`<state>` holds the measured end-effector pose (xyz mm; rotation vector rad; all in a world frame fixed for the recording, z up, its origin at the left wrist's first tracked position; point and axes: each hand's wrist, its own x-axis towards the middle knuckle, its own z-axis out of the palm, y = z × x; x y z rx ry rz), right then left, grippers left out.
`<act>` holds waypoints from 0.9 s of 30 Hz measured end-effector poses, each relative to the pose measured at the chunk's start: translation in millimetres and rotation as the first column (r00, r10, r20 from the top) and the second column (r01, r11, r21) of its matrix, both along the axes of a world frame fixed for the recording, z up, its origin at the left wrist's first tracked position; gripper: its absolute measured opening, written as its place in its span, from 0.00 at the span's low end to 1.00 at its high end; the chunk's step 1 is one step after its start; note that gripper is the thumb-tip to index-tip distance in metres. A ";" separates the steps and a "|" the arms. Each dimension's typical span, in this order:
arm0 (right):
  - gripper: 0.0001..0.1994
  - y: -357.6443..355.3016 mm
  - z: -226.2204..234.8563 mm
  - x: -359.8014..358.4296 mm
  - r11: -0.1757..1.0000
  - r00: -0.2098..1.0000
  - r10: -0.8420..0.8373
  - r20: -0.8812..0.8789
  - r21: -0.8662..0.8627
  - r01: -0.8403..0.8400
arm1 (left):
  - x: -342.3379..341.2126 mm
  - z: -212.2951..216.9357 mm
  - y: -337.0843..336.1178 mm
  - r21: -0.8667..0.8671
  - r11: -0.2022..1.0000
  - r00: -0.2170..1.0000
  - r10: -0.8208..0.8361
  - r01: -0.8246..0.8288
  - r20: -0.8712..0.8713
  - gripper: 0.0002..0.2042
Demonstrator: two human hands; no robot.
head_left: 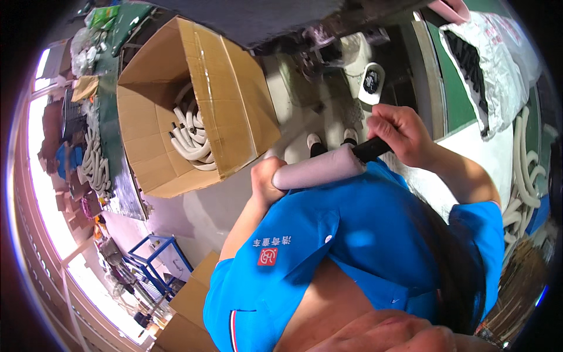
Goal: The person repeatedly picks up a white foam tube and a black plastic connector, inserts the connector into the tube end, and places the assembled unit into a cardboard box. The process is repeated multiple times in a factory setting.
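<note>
A pale, thick foam tube (pixel 322 169) lies across the front of my blue shirt, tilted up to the right. My left hand (pixel 268 178) is closed around its left end. A black rod-like piece (pixel 372 149) sticks out of the right end of the foam. My right hand (pixel 402 134) is wrapped round this black piece in a fist, so its far end is hidden. How deep it reaches into the foam cannot be seen.
An open cardboard box (pixel 234 100) holds several bent foam-covered tubes (pixel 193 141). On the right green table (pixel 454 97) lies a white sack (pixel 498 64) with black pieces, with more pale tubes (pixel 525 170) nearby. A white container (pixel 378 97) holds black parts. A blue metal frame (pixel 155 258) stands lower left.
</note>
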<state>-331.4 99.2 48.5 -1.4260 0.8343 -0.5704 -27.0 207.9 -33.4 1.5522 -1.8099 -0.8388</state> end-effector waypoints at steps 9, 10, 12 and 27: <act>0.22 -71.8 -82.4 77.8 0.832 0.839 -0.528 0.130 -0.116 0.542 | 65.3 3.9 -89.5 -0.311 0.942 0.908 0.019 0.124 0.419 0.14; 0.22 -76.1 -87.5 80.5 0.828 0.836 -0.536 0.119 -0.118 0.548 | 67.8 2.7 -94.3 -0.302 0.946 0.911 0.021 0.114 0.412 0.13; 0.21 -85.8 -89.1 83.8 0.815 0.825 -0.557 0.095 -0.128 0.565 | 67.9 1.4 -101.5 -0.310 0.945 0.924 0.023 0.105 0.382 0.12; 0.20 -132.7 -120.3 82.0 0.783 0.803 -0.543 -0.247 -0.494 0.377 | 64.2 5.2 -135.2 -0.078 0.997 0.976 0.015 0.002 0.217 0.10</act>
